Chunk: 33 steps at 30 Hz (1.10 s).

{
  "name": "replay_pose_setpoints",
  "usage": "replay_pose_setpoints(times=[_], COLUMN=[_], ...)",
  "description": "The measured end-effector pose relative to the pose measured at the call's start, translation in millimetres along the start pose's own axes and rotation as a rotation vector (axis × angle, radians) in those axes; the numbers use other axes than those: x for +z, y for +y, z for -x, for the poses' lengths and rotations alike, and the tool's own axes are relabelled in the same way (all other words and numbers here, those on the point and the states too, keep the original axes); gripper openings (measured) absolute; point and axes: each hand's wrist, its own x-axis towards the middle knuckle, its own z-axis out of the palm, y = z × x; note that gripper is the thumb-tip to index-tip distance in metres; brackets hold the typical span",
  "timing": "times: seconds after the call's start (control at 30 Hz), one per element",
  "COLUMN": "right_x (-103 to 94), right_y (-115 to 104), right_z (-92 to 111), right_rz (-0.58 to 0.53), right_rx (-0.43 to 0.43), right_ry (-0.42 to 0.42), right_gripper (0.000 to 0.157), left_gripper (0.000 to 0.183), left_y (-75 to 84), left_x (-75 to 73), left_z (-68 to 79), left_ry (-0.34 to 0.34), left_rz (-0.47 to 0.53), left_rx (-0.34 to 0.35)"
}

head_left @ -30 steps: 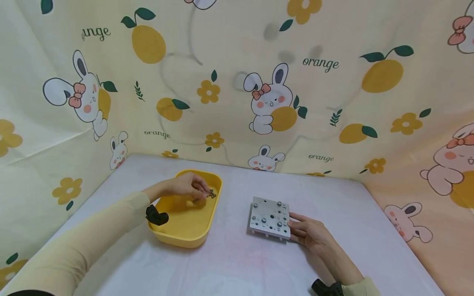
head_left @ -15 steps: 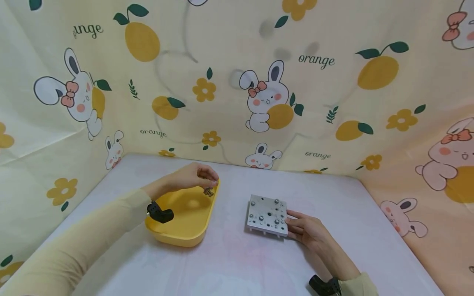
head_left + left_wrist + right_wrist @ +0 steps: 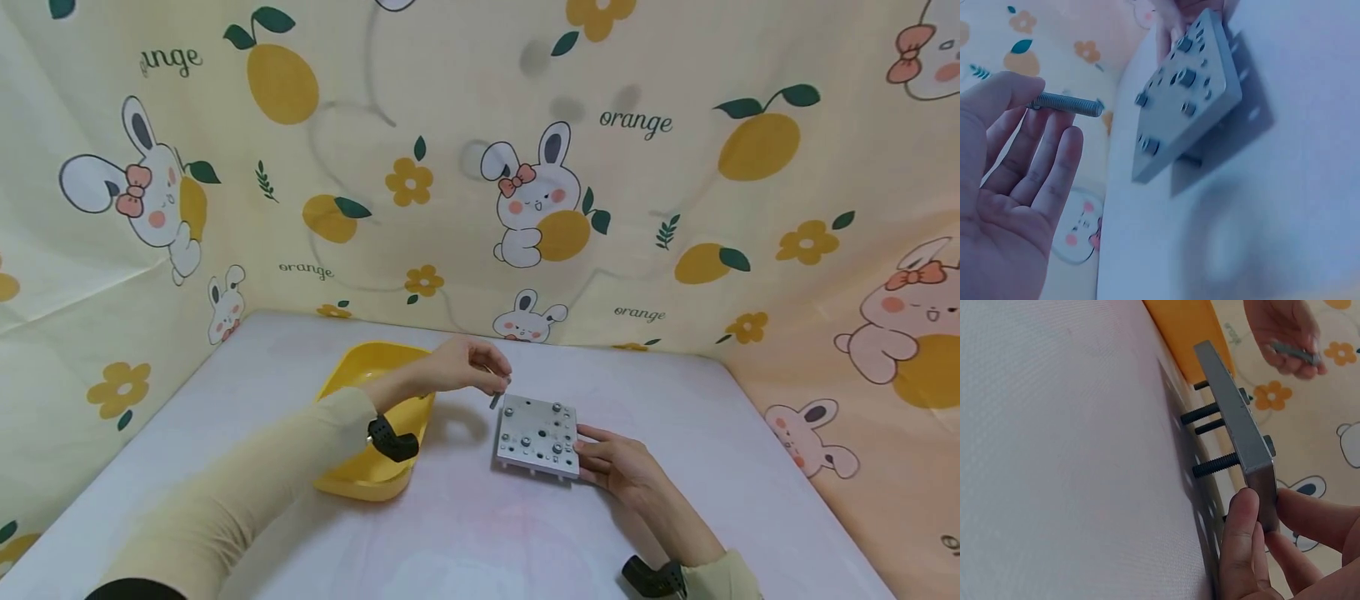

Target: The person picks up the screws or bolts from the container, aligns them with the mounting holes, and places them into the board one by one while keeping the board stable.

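Between the thumb and fingers of my left hand (image 3: pixel 468 365) is a threaded bolt (image 3: pixel 1071 104), pinched above the plate's far left corner and apart from it. The bolt's head is hidden by the fingers. My right hand (image 3: pixel 622 467) grips the right edge of a silver metal plate (image 3: pixel 517 429), thumb on one face and fingers on the other. Several bolt heads (image 3: pixel 1185 77) stand on the plate's upper face, among open holes. Threaded shanks (image 3: pixel 1216 465) stick out underneath, and the plate is held slightly off the white table.
A yellow plastic bin (image 3: pixel 367 490) stands left of the plate, partly covered by the left forearm. White cloth covers the table (image 3: pixel 465 542). Patterned fabric (image 3: pixel 450 225) with rabbits and oranges encloses the back and sides. Black cameras (image 3: pixel 393 442) are strapped to both wrists.
My left hand has come up out of the yellow bin, carrying hardware, and moved right to the plate's far left corner. The right hand keeps its grip on the plate.
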Motion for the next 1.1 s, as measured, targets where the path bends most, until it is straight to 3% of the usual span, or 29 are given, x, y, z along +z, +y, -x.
replay_pose_setpoints(times=[0.17,0.43,0.83,1.1], right_x=[0.4,0.2,1.4,0.0], right_y=[1,1,-1,-1], right_z=[-1,-1,2,2], right_rz=[-0.001,-0.001,0.005,0.008], right_rx=[0.003,0.001,0.009,-0.006], right_ry=[0.009,0.009,0.002,-0.002], right_gripper=[0.055,0.053,0.057,0.055], left_gripper=[0.019,0.018,0.021,0.017], left_y=[-5.9,-17.2,-34.6,-35.4], left_x=[18.3,34.4,52.1,57.6], left_z=[-16.7,-32.2,-43.9,-48.6], left_ry=[-0.010,0.016,0.030,0.071], left_rz=[0.008,-0.036,-0.061,-0.070], left_rx=[0.006,-0.018,-0.006,0.003])
